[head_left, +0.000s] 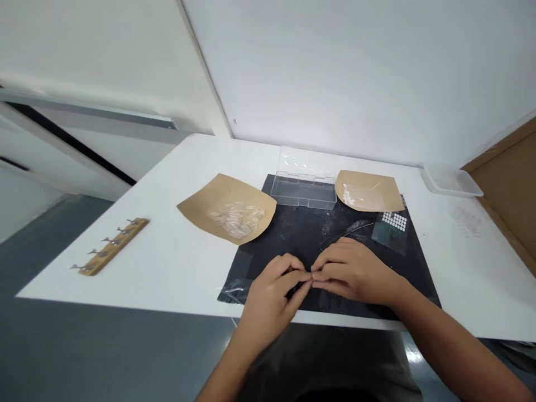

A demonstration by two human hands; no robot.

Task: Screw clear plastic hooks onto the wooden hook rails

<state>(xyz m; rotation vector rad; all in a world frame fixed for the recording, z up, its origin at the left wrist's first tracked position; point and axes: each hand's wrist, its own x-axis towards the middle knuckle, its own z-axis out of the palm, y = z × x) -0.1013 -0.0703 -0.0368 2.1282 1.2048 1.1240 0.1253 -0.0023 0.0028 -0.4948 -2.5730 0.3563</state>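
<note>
Over the front part of a black mat (293, 234), my left hand (274, 296) and my right hand (355, 271) meet fingertip to fingertip. Both are closed in a pinch. Whatever sits between the fingertips is tiny and mostly covered, so I cannot make out its kind. Beyond my left hand lies a brown paper sheet (201, 204) with a heap of small clear tube-like pieces (238, 219). Past my right hand, a dark green sheet (387, 237) carries rows of white round dots (394, 221). A thin curved strand (360, 225) rests on the mat.
A clear plastic box (304, 191) stands at the mat's back edge. Beside it another brown paper sheet (381, 187) bears small white bits (349, 195). A wooden strip with metal hooks (112, 245) lies at left; a clear tray (452, 181) and a brown board (511, 178) are at right.
</note>
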